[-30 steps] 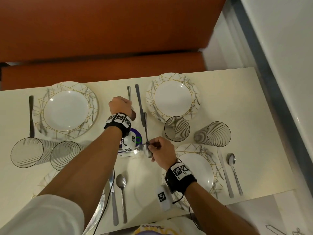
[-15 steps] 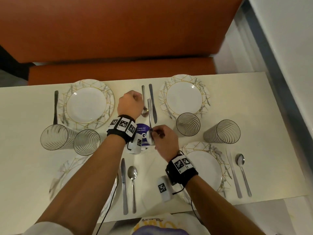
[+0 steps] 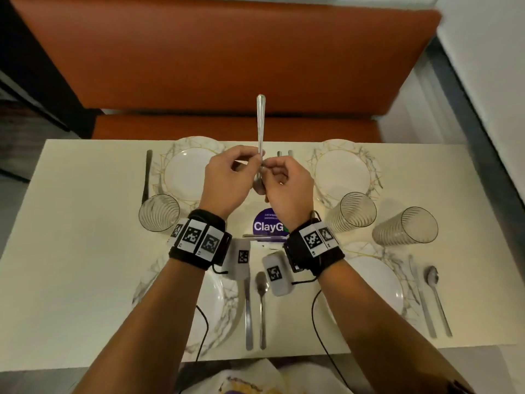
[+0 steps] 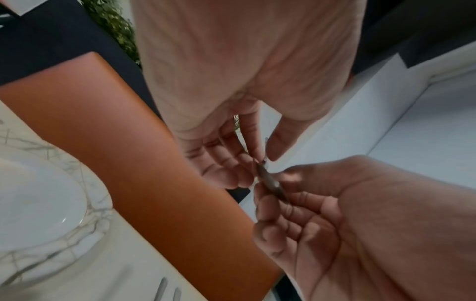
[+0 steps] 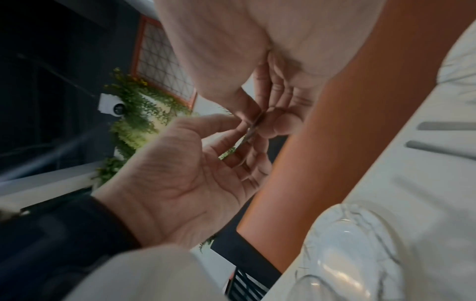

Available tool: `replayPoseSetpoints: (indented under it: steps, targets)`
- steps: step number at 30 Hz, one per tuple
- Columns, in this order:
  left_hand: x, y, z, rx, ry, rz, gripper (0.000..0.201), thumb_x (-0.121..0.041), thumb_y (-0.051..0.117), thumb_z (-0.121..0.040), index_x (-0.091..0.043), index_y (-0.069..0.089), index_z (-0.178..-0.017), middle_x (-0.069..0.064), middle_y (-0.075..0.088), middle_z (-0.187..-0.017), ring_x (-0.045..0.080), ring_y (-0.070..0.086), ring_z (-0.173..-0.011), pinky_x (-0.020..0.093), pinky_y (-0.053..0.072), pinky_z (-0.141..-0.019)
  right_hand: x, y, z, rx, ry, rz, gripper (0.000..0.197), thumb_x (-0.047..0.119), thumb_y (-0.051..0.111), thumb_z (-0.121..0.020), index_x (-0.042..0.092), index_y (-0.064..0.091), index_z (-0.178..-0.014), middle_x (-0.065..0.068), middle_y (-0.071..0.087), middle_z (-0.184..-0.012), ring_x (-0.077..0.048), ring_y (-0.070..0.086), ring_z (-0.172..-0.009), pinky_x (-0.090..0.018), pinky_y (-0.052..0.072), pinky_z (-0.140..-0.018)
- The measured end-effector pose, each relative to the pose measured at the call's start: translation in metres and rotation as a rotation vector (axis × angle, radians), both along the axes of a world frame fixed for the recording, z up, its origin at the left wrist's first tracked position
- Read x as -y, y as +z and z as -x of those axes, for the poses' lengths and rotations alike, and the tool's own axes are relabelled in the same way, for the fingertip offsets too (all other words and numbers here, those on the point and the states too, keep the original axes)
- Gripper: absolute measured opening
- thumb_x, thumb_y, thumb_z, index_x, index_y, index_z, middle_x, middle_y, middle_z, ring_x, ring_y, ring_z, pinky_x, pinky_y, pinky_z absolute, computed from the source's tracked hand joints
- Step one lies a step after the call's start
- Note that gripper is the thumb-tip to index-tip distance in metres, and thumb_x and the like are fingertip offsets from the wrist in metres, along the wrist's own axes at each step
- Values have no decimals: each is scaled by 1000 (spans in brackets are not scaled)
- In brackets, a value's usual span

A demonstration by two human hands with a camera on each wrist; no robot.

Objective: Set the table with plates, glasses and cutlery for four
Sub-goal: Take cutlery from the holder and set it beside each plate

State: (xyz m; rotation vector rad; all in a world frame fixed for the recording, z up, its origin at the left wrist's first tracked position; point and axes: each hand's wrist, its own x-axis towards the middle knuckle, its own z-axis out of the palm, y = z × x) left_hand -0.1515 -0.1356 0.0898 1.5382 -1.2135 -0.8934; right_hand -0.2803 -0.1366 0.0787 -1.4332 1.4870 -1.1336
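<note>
Both hands hold one steel spoon (image 3: 260, 123) upright above the middle of the table, handle pointing away and bowl down between them. My left hand (image 3: 255, 160) pinches the stem; my right hand (image 3: 269, 168) pinches it just below, by the bowl. The wrist views show the same spoon (image 4: 270, 183) (image 5: 253, 130) pinched between both sets of fingertips. Marbled plates sit far left (image 3: 193, 173), far right (image 3: 343, 172), near left (image 3: 218, 305) and near right (image 3: 375, 282). Ribbed glasses stand at the left (image 3: 159, 213) and right (image 3: 358, 211) (image 3: 406, 227).
A dark knife (image 3: 147, 177) lies left of the far left plate. Two utensil ends (image 3: 284, 153) show behind my right hand. A knife (image 3: 248, 308) and spoon (image 3: 261, 302) lie near the middle, another knife (image 3: 420, 297) and spoon (image 3: 434, 294) near right. A purple ClayGo label (image 3: 268, 226) sits mid-table; an orange bench (image 3: 227, 52) stands beyond.
The right hand has lifted the spoon up off the table's middle. The left hand has left the far cutlery and come over to pinch the same spoon. The head view has tilted upward.
</note>
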Motion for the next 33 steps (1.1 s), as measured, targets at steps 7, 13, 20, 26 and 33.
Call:
replayPoseSetpoints:
  steps: [7,13,20,26,33]
  targets:
    - [-14,20,-127,-4,38,66,12,-20,73,-95,-17,79,-105,-5,77,-97,12,71,-91,27,58,-81,-26,22,-101,2,25,90,12,16,66,-93,20,71,-103,8,71,-87,-15,66,-72,-36,59,-66]
    - [-9,-24,-262,100,187,-147,9,-24,75,-94,-23,80,-101,-7,77,-96,13,71,-93,40,61,-92,-48,5,-159,-5,70,22,15,9,64,-92,18,73,-99,5,73,-88,-19,68,-78,-38,59,-71]
    - [8,-112,-325,249,208,-464,11,-16,75,-89,-23,83,-90,0,80,-93,25,75,-93,35,61,-93,-57,-12,-177,-91,78,-27,15,10,65,-93,21,73,-98,8,72,-83,-17,68,-74,-38,59,-70]
    - [24,-153,-338,377,116,-634,10,-17,75,-89,-17,84,-94,3,80,-104,25,72,-103,33,57,-97,-56,-19,-170,-156,39,-14,13,8,66,-93,17,73,-99,6,72,-82,-13,65,-71,-26,55,-64]
    - [29,-169,-342,461,97,-620,12,-20,73,-92,-14,83,-95,5,80,-100,24,73,-96,25,54,-88,-49,-27,-164,-240,-7,2,12,9,66,-93,15,74,-99,8,72,-82,-3,61,-67,-15,49,-61]
